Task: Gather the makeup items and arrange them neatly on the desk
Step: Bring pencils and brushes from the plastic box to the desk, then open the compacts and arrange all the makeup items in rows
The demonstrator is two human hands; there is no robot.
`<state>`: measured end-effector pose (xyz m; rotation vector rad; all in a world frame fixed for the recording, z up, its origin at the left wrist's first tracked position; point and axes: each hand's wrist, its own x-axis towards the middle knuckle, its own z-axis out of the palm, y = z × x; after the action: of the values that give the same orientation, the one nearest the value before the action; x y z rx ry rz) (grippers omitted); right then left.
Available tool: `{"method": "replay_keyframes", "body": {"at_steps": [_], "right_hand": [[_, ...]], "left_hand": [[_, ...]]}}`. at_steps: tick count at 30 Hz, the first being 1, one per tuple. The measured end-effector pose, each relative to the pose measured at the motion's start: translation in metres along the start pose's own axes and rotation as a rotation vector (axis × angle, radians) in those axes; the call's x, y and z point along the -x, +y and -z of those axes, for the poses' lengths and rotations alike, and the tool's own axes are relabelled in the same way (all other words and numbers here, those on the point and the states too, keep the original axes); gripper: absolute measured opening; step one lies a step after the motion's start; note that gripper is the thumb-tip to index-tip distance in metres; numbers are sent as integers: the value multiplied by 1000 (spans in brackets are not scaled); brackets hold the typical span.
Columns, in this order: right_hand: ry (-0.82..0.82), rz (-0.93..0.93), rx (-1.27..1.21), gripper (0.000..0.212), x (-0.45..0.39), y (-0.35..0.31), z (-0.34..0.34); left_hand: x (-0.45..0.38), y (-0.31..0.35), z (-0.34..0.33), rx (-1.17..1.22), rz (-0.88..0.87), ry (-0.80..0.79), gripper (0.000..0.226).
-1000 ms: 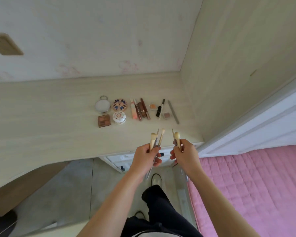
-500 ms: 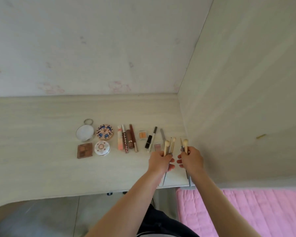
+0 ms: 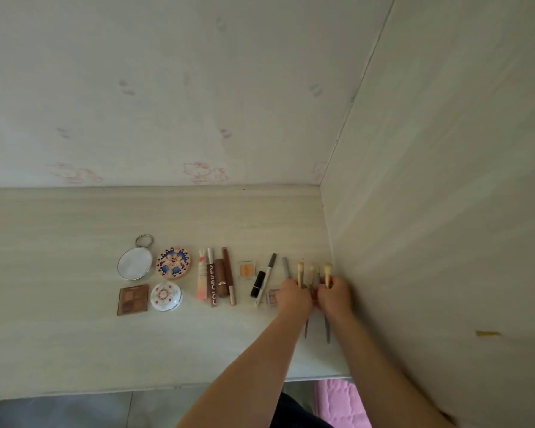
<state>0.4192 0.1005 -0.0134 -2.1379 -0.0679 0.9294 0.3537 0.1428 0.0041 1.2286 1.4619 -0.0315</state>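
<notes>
- Bench: pale wood-grain top set in a corner; wallpapered wall with faint pink cartoon prints behind, pale panel on the right. Pink bed cover shows past the bench's front right corner.
- One row of makeup runs mid-bench toward the right edge.
- Round items: 3, namely the mirror compact, patterned compact and white compact.
- Eyeshadow palette: 1, nearest the left end.
- Tubes and sticks: about 5, side by side.
- Orange pan: 1; black lipstick: 1.
- Brushes: about 4, blurred, at the right edge.
- Left hand grip closed on brushes; right hand grip closed on a brush.
</notes>
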Motion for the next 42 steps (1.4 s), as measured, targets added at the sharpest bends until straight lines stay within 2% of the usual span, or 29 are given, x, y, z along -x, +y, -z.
{"method": "replay_keyframes", "body": {"at_steps": [7,10,13,17,20,25,30,34,38,42], "right_hand": [[74,4,-43,21,-9,-1,-4],[97,8,-62,21,-9,-2,-3],[97,31,-62,17,-11,-1,-2],[72,31,-71,26,-11,-2,-3],[61,32,-95,23,-13,-3,-2],[65,17,-121,31,-14,-3,-2],[86,106,8,23,-9,-6,2],[96,187,149,28,-1,-9,4],[37,312,296,32,7,-13,1],[-18,437,385,29,15,-22,-7]], "left_hand": [[-7,1,-7,4,-8,1,21],[-8,3,-8,54,-4,8,30],[-9,5,-9,110,-8,-3,31],[-8,7,-5,49,-26,-18,37],[-10,6,-1,11,-59,-10,30],[-11,4,9,-100,-130,-5,21],[-10,0,20,-122,-187,-37,27],[-7,-4,33,-82,-194,-97,29],[-6,-11,53,-45,-253,-118,19],[-7,-20,79,-9,-257,-105,18]]}}
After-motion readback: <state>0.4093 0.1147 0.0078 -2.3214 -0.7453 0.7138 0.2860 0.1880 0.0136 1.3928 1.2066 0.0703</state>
